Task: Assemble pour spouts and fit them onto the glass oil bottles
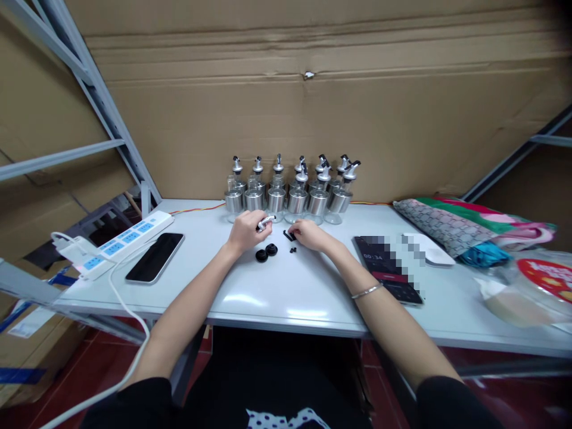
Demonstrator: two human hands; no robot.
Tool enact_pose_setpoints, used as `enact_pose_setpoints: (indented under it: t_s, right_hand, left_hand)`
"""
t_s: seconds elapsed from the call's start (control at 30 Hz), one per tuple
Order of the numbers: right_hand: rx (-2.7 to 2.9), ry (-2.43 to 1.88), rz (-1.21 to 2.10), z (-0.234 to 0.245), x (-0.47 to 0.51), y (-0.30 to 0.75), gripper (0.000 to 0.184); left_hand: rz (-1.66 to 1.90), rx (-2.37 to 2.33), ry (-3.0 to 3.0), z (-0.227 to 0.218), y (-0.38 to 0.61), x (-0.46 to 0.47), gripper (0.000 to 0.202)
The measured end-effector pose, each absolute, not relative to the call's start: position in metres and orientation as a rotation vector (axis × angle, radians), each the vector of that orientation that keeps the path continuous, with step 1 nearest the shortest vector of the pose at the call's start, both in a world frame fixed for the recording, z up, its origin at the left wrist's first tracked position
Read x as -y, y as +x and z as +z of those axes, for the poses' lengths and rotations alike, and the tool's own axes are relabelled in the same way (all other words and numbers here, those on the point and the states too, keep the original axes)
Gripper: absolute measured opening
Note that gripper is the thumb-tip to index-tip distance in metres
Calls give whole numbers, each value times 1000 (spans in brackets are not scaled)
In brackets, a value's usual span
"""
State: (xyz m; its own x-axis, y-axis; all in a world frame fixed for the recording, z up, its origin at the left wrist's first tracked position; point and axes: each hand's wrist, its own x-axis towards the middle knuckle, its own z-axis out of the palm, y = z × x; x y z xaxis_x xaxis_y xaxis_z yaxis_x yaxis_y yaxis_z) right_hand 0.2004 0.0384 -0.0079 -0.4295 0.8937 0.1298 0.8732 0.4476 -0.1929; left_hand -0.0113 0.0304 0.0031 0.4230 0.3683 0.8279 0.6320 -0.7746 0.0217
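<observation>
My left hand [246,231] is closed around a silver pourer spout [267,223] with a dark tip, held just above the table. To its right, my right hand [309,235] has its fingertips pinched down at a small black lever-like piece [288,236] on the tabletop. Between the hands lie two round black ribbed stoppers [261,255] and tiny black plugs [293,250]. Behind them stand rows of glass bottles with steel sleeves [297,201]. Silver pourers with black flaps top many of these bottles, while front-left ones show bare glass necks.
On the left are a white power strip [129,238] with a plugged-in charger and cable, and a phone [155,257]. A second phone [386,268], a white item [429,250], patterned fabric [440,223] and a tape roll [527,289] sit right. Cardboard [268,107] backs the table [277,298].
</observation>
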Motion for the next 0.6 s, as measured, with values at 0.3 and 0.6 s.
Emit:
enact_pose_setpoints:
  t_s: [0.3,0.6]
  right_hand:
    - [2485,-1499,206,-4,-36,201,35]
    - [2450,-1441,250,-5,-34,199,32]
  left_hand:
    - [-1234,932,-2413,2,-11,-31,16]
    - [-1244,908,-2401,2,-11,-31,15]
